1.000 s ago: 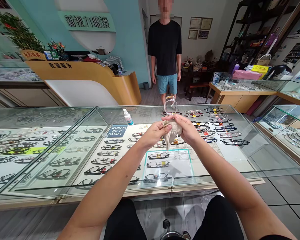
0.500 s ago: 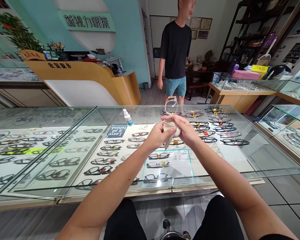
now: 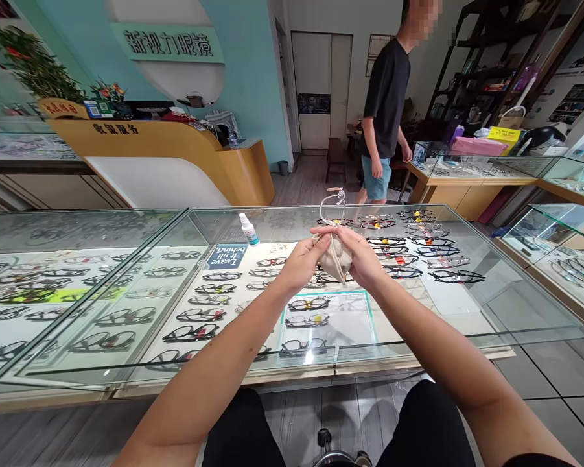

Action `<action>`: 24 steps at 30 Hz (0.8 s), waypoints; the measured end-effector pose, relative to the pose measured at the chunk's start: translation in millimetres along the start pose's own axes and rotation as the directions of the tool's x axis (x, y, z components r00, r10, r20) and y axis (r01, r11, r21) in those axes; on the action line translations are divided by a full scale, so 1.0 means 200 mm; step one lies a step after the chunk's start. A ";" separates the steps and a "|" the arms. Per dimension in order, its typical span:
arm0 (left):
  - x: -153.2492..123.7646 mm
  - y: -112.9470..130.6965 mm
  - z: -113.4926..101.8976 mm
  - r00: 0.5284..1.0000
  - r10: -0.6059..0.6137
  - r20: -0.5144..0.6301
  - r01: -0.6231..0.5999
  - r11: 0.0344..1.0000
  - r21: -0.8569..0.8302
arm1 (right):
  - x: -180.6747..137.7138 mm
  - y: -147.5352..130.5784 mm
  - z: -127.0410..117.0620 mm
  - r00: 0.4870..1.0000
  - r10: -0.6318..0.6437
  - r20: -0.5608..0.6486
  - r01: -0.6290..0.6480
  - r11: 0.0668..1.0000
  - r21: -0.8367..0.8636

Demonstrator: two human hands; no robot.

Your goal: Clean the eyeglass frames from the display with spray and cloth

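Above the glass display counter (image 3: 467,305) I hold a pair of clear-framed glasses (image 3: 332,206) wrapped at the bottom in a beige cleaning cloth (image 3: 334,261). My left hand (image 3: 304,261) pinches the cloth from the left. From the right, my right hand (image 3: 362,255) closes on the cloth and the frame. One lens and a temple stick up above my fingers; the other lens is hidden in the cloth.
A small spray bottle (image 3: 249,229) stands on the counter's far left part. Rows of spectacle frames lie under the glass. A person in a black shirt (image 3: 385,97) walks beyond the counter at the back right, near another showcase (image 3: 467,168). A curved yellow reception desk (image 3: 175,155) stands at the left.
The person behind the counter has walked from the centre to the right. My hands have stayed in place, working the cloth round the glasses, which now bunches lower between my palms.
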State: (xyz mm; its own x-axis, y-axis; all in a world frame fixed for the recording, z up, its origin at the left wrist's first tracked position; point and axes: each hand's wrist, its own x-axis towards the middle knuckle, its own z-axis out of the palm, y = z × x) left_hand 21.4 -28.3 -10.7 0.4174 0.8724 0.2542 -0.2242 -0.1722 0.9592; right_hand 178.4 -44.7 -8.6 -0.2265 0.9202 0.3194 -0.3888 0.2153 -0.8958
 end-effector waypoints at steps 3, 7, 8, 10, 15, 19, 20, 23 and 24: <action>0.00 0.03 -0.05 0.987 -0.107 0.121 0.106 0.994 0.010 | 0.01 0.00 -0.02 0.999 0.031 -0.015 -0.029 0.996 0.082; -0.01 0.07 -0.07 0.968 -0.113 0.225 0.103 0.993 0.057 | 0.02 0.02 -0.04 0.998 0.042 -0.038 -0.038 0.994 0.104; -0.01 0.07 -0.06 0.968 -0.097 0.229 0.084 0.994 0.065 | 0.02 0.02 -0.05 0.998 0.042 -0.044 -0.037 0.994 0.101; -0.01 0.07 -0.05 0.976 -0.068 0.208 0.054 0.996 0.071 | 0.02 0.02 -0.05 0.998 0.043 -0.050 -0.038 0.995 0.096; -0.02 0.03 0.00 0.994 -0.030 0.102 0.018 0.993 0.117 | 0.01 0.01 -0.03 0.998 0.041 -0.046 -0.037 0.995 0.090; -0.04 0.02 0.04 1.000 0.028 0.003 -0.028 0.994 0.109 | -0.01 -0.01 0.01 0.999 0.029 -0.024 -0.028 0.999 0.041; -0.04 0.02 0.05 0.999 0.042 -0.018 -0.040 0.995 0.086 | -0.02 -0.01 0.02 1.000 0.020 -0.023 -0.019 1.000 0.023; -0.04 0.02 0.07 0.993 0.079 -0.086 -0.077 0.997 0.028 | -0.04 -0.02 0.05 1.000 -0.001 0.002 0.001 1.000 -0.004; -0.04 0.02 0.08 0.989 0.094 -0.110 -0.092 0.995 0.022 | -0.04 -0.03 0.06 1.000 -0.008 0.016 0.008 1.000 -0.003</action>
State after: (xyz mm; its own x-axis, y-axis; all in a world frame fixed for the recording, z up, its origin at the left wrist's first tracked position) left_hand 30.1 -43.6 -6.7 0.2948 0.8974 0.3282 -0.2424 -0.2620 0.9341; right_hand 171.9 -57.5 -3.2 -0.2379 0.9130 0.3314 -0.3880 0.2234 -0.8942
